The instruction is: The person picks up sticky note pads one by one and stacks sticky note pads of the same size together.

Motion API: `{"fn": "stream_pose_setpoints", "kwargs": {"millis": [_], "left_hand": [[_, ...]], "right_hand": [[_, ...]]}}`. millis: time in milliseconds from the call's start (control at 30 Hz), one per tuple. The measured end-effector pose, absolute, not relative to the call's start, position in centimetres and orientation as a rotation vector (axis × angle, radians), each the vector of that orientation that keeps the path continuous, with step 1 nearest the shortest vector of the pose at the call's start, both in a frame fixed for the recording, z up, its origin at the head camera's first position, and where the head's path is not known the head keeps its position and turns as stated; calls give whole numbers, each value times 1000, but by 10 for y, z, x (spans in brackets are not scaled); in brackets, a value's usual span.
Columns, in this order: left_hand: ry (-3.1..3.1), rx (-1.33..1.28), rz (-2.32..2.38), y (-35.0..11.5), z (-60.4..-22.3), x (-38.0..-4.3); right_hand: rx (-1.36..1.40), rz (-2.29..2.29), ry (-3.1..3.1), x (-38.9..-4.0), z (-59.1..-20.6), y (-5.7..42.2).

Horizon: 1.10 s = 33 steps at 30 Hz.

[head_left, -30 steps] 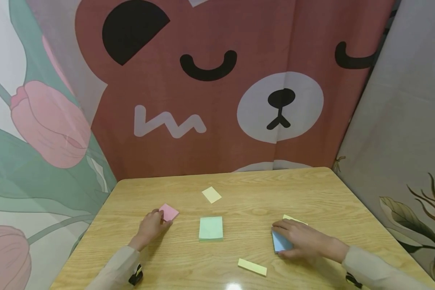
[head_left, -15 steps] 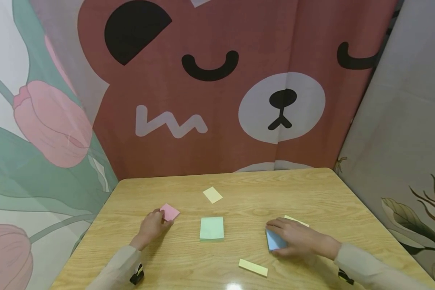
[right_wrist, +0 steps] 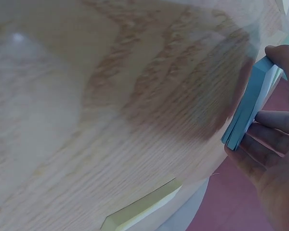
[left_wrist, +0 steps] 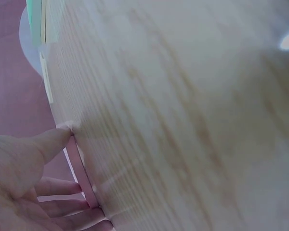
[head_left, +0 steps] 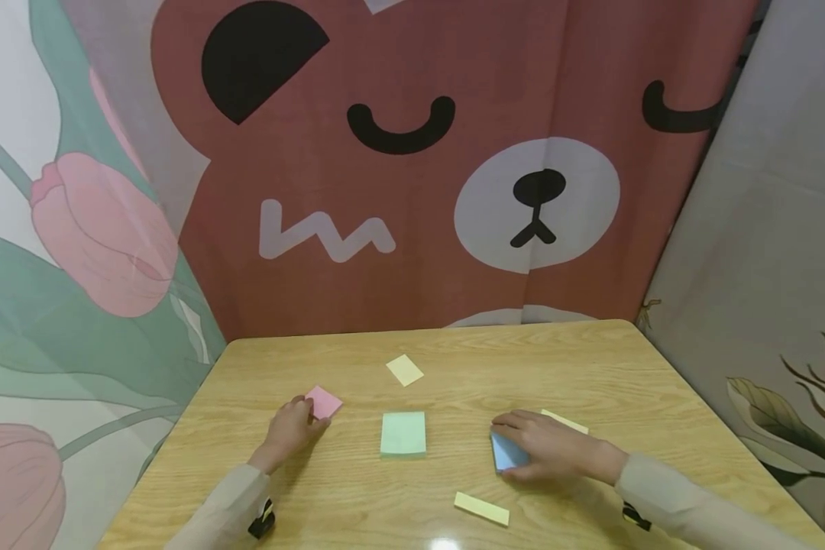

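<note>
Blue pad [head_left: 507,454] sits right of the green pad [head_left: 403,435], held by the right hand. Big to small: bear-print curtain [head_left: 419,283] hangs beyond the green pad. Wooden surface [head_left: 357,504] runs under it, flat, likely why loose pieces sit stable. Right hand [head_left: 550,444]: thumb and fingers on opposite edges of the blue pad, spread only to its width; probably keeps the sheets together. Left hand [head_left: 291,433], left of the green pad: same edge hold on the pink pad [head_left: 325,402], probably because it's thin. Green pad untouched, roughly square to the person. Blue pad's lower end looks slightly split in the right wrist view; can't tell if it's off the surface. Yellow pieces: pad [head_left: 565,422] to the right, partly behind the right hand; strip [head_left: 481,509] nearer and right; note [head_left: 405,370] beyond, askew.
</note>
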<state>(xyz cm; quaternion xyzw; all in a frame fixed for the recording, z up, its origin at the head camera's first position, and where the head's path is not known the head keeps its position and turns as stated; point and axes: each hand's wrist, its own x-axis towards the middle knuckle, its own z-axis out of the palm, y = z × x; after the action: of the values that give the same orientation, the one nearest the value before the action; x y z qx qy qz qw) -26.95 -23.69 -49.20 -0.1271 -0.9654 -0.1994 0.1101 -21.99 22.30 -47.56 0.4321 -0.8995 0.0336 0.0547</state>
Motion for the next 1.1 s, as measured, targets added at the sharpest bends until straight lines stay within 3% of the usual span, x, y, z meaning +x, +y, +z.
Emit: {"fn": "stream_pose_setpoints", "kwargs": {"millis": [1100], "left_hand": [[-2842,-371,-590,-237,-492,-269]], "right_hand": [[1360,94,-2717,-237,-473,190]]}}
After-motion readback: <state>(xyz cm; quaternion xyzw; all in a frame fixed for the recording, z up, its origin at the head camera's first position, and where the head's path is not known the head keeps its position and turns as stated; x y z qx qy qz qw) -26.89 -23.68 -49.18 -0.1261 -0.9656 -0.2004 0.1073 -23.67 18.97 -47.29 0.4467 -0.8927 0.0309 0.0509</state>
